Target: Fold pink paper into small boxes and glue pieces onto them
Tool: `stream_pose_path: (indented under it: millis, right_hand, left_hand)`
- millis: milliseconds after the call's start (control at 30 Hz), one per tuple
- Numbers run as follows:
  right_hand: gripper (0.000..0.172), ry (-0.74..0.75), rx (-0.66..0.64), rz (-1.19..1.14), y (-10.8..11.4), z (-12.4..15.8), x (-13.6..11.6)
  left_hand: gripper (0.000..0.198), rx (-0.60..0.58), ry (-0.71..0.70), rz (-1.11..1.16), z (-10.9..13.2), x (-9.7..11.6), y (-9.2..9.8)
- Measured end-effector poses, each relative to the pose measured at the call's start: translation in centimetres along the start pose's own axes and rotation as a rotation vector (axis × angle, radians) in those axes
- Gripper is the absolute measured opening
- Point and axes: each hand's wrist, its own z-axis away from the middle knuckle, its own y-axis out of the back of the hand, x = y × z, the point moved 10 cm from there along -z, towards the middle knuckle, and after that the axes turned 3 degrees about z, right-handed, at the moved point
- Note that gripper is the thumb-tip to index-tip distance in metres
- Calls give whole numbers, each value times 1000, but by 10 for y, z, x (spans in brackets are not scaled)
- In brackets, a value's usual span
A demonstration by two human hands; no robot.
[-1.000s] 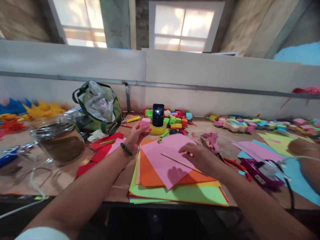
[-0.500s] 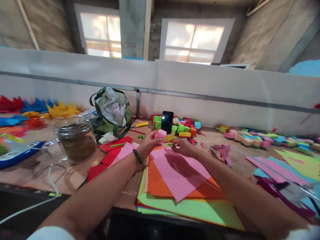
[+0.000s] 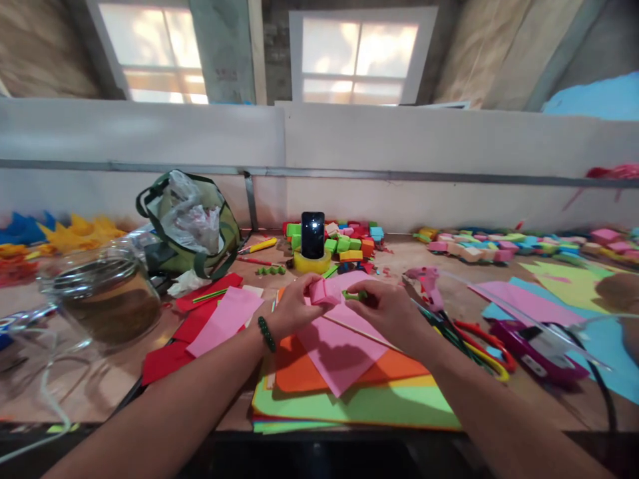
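My left hand [image 3: 295,307], with a dark green bead bracelet at the wrist, is closed on a small pink box-shaped piece [image 3: 323,293] of paper or foam. Just to its right, my right hand [image 3: 387,313] pinches a small green piece [image 3: 355,295], partly covered by the fingers. Both hands hover over a pink sheet [image 3: 333,362], which lies on an orange sheet [image 3: 294,366] and a stack of green and other coloured sheets [image 3: 349,409]. A thin stick [image 3: 357,330] slants across the pink sheet below my right hand.
Behind the hands a phone [image 3: 313,235] leans upright in a yellow tape roll [image 3: 312,262], with several coloured blocks around it. A pink glue gun [image 3: 428,285], scissors [image 3: 486,349] and a purple device [image 3: 542,356] lie right. A glass jar [image 3: 102,299] and bag [image 3: 192,219] stand left.
The view has swung to the right. The pink box has turned in my left hand, and the green piece in my right hand now shows more clearly. Another person's hand appears at the right edge.
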Motion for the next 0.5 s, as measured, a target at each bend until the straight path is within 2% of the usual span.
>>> stream_pose_path:
  millis: [167, 267, 433, 500]
  right_hand:
    - [7, 65, 68, 154, -1, 8, -12]
    - [6, 78, 49, 110, -2, 9, -13]
    - [16, 115, -51, 43, -8, 12, -16]
    - [18, 100, -49, 63, -6, 12, -15]
  left_hand:
    - [30, -24, -75, -89, 4, 13, -6]
    - [31, -47, -102, -118, 5, 11, -11]
    - [34, -61, -131, -110, 6, 7, -12]
    - [34, -59, -136, -104, 6, 7, -12]
